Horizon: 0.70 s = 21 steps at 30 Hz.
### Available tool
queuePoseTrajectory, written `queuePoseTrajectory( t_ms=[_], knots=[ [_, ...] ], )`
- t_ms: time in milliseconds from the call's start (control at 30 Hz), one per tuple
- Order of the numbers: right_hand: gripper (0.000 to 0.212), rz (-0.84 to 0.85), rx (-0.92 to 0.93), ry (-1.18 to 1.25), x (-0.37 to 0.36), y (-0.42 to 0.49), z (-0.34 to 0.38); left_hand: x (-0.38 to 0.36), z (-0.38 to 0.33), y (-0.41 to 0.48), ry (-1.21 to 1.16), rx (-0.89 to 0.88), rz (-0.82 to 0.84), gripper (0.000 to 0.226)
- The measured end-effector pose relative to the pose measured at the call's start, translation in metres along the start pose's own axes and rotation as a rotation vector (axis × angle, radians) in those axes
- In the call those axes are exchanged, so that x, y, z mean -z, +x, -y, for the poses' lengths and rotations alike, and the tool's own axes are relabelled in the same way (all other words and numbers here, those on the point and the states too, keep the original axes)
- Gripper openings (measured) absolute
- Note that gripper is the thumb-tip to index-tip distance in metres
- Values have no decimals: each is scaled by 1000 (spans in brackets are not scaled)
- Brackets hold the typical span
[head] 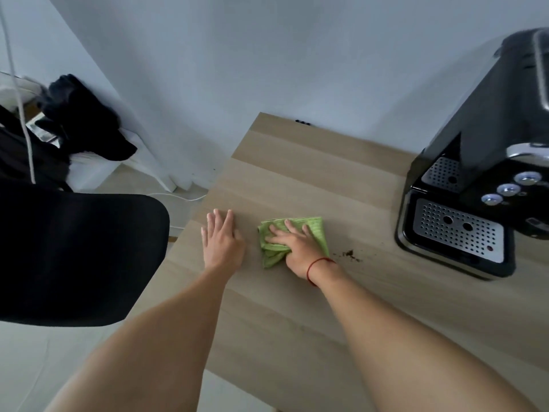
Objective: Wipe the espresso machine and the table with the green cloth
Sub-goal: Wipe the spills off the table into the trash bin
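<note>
Wiping looks midway — right hand (pixel 297 248) presses spread fingers onto the green cloth (pixel 315 231) near the table's (pixel 297 173) left edge; left hand (pixel 222 245) lies flat alongside, holding nothing; coffee grounds (pixel 349 254) beside the espresso machine (pixel 475 138) remain — whether the machine is wiped is unclear.

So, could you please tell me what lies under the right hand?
The green cloth, bunched, lies under the right hand, whose spread fingers press it onto the table. Whether crumbs lie beneath the cloth cannot be seen; it covers that patch.
</note>
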State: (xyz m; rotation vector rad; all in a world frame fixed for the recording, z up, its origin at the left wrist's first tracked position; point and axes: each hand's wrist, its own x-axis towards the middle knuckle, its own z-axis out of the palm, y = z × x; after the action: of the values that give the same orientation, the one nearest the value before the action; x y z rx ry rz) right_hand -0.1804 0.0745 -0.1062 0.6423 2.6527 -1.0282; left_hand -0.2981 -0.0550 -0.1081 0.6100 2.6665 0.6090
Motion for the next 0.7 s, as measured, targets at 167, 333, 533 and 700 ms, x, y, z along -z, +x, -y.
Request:
queuePoseTrajectory(
  t_ms=[167, 333, 533, 700],
  knots=[
    [80, -75, -174, 29, 37, -33, -37, -3, 10, -12, 107, 78, 76, 55],
    [73, -175, -189, 75, 31, -10, -4, 1, 18, -10, 125, 16, 99, 54],
    [76, -34, 8, -24, -17, 25, 60, 5, 35, -10, 8, -73, 24, 55],
    [78, 51, 42, -17, -19, 1, 29, 8, 32, -9, -30, -63, 9, 50]
  ],
)
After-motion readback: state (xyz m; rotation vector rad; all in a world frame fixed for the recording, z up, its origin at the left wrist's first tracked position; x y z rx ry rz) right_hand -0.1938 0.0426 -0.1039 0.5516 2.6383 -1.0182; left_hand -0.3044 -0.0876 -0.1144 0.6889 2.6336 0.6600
